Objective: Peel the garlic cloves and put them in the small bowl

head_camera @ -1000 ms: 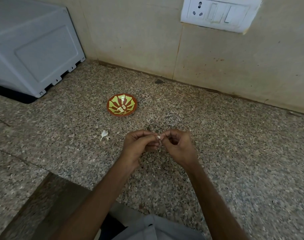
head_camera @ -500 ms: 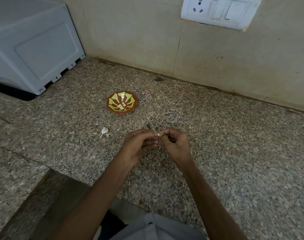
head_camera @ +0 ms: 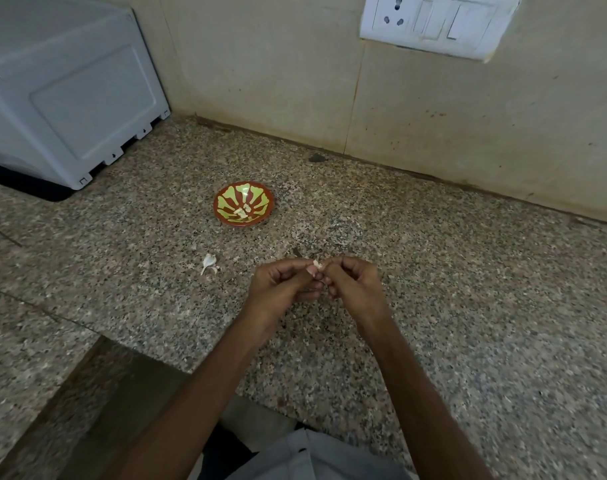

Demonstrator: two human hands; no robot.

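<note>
Over the speckled granite counter, my left hand [head_camera: 284, 285] and my right hand [head_camera: 351, 283] meet fingertip to fingertip. Between them they pinch a small pale garlic clove [head_camera: 317, 263], mostly hidden by the fingers. A small red bowl with a green pattern [head_camera: 225, 216] stands farther back and to the left, holding a few peeled cloves [head_camera: 242, 212]. A white garlic piece with loose skin [head_camera: 209, 262] lies on the counter left of my hands.
A grey plastic appliance [head_camera: 63, 98] fills the back left corner. The tiled wall [head_camera: 260, 74] carries a white socket and switch plate [head_camera: 437, 24]. A few dark skin scraps [head_camera: 297, 251] lie just beyond my hands. The counter's front edge [head_camera: 149, 355] steps back at lower left.
Both hands stay together on the clove with only small finger shifts. The view has tilted slightly, so everything sits a little higher in the frame.
</note>
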